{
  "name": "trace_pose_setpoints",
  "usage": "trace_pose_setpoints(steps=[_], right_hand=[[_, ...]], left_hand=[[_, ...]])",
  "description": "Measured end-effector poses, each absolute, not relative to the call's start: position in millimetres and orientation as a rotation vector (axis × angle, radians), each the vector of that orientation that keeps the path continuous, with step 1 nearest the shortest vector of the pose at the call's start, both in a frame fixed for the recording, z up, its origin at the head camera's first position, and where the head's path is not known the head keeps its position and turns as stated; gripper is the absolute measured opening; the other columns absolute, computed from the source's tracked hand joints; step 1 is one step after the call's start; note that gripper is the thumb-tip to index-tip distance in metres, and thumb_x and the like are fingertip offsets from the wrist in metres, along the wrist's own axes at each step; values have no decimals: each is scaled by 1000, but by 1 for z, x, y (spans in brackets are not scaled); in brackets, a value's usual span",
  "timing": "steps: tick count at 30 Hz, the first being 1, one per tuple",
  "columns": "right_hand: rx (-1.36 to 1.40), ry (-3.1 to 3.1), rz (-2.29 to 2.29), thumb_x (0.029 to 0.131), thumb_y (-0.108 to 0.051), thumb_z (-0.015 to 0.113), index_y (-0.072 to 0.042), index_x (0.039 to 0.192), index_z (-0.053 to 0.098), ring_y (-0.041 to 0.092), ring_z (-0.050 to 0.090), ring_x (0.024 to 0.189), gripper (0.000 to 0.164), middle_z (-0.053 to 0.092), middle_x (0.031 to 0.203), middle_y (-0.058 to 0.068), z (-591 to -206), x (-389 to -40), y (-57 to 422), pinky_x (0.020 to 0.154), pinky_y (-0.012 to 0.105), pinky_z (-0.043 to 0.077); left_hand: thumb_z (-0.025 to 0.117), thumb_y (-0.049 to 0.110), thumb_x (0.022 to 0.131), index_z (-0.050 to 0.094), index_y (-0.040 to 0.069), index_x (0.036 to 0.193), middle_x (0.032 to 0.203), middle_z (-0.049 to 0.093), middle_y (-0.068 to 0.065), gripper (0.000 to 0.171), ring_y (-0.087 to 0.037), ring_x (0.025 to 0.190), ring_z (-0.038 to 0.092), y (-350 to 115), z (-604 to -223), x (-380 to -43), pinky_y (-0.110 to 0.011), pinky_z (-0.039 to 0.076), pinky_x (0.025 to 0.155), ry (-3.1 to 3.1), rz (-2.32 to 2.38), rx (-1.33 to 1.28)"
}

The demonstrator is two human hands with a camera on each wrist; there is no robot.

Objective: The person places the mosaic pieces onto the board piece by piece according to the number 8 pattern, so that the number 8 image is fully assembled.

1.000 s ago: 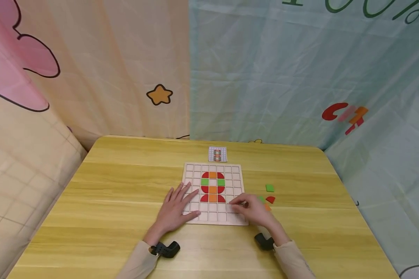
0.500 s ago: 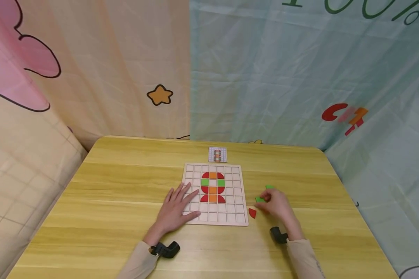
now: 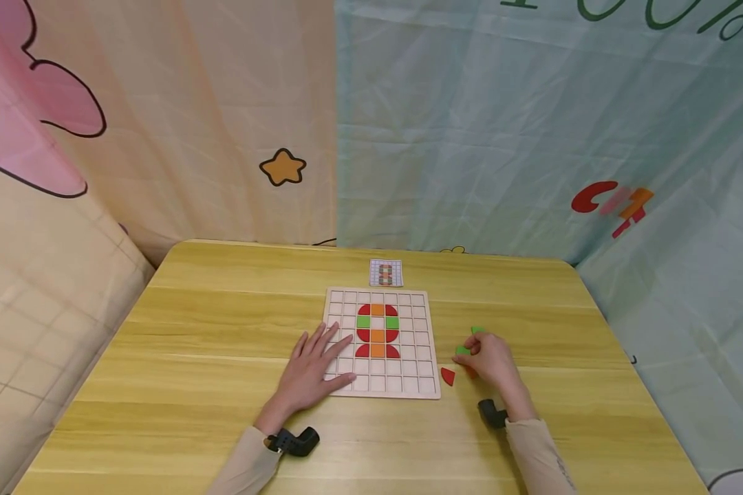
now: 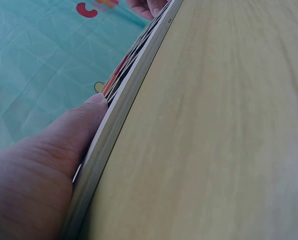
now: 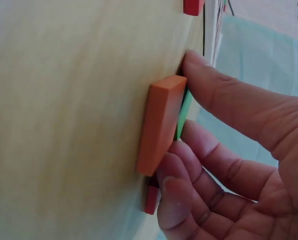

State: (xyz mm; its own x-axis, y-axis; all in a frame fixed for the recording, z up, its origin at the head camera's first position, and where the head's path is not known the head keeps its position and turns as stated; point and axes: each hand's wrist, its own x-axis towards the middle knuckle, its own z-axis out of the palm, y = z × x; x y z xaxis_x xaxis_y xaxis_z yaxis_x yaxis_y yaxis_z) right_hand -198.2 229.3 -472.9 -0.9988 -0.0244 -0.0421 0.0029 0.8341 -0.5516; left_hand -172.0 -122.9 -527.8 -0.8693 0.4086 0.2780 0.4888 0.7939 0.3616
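My left hand lies with fingers spread on the left part of a white gridded board; its thumb rests along the near edge in the left wrist view. Red, orange and green tiles form a column of shapes mid-board, including an orange tile. Right of the board, my right hand pinches a green square tile at the table between thumb and fingers. The right wrist view has an orange tile just in front of that green tile, with a red tile partly hidden by the fingers.
A red quarter-round tile lies beside the board's right edge. Another green tile sits beyond my right hand, partly covered. Behind the board lies a small pattern card on the wooden table. Printed curtains hang behind the table.
My right hand has moved from the board's lower right to the loose tiles, leaving a red quarter-round tile by the board's edge. The green tile has shifted slightly. My left hand stays put.
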Motion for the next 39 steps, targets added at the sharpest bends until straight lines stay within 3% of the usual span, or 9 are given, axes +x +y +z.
trace_pose_setpoints(steps=[10, 16, 26, 39], right_hand=[[-74, 2991, -930, 73, -15, 83, -4, 81, 57, 19, 47, 66, 29, 52, 72, 3, -476, -200, 229, 59, 31, 38], [-127, 3023, -1111, 74, -8, 81, -4, 78, 62, 16, 54, 64, 20, 59, 70, 0, -475, -200, 219, 59, 29, 45], [-334, 2672, -1428, 80, 0, 74, -3, 87, 70, 15, 58, 68, 8, 64, 77, 1, -468, -197, 165, 61, 25, 51], [-652, 2591, -1280, 79, -5, 76, -6, 84, 73, 7, 55, 64, 5, 62, 75, -5, -474, -204, 94, 58, 22, 48]], left_hand=[[57, 56, 88, 44, 20, 144, 153, 26, -10, 68, -33, 141, 15, -123, -528, -172, -55, 7, 111, -2805, -648, -709], [55, 57, 88, 42, 21, 145, 154, 24, -9, 69, -32, 142, 13, -123, -528, -172, -53, 5, 111, -2827, -651, -704], [56, 57, 88, 43, 20, 144, 154, 26, -10, 68, -32, 141, 14, -123, -528, -173, -54, 6, 111, -2816, -633, -709], [54, 58, 89, 41, 23, 146, 155, 23, -8, 68, -30, 142, 12, -124, -529, -174, -52, 5, 112, -2828, -638, -708]])
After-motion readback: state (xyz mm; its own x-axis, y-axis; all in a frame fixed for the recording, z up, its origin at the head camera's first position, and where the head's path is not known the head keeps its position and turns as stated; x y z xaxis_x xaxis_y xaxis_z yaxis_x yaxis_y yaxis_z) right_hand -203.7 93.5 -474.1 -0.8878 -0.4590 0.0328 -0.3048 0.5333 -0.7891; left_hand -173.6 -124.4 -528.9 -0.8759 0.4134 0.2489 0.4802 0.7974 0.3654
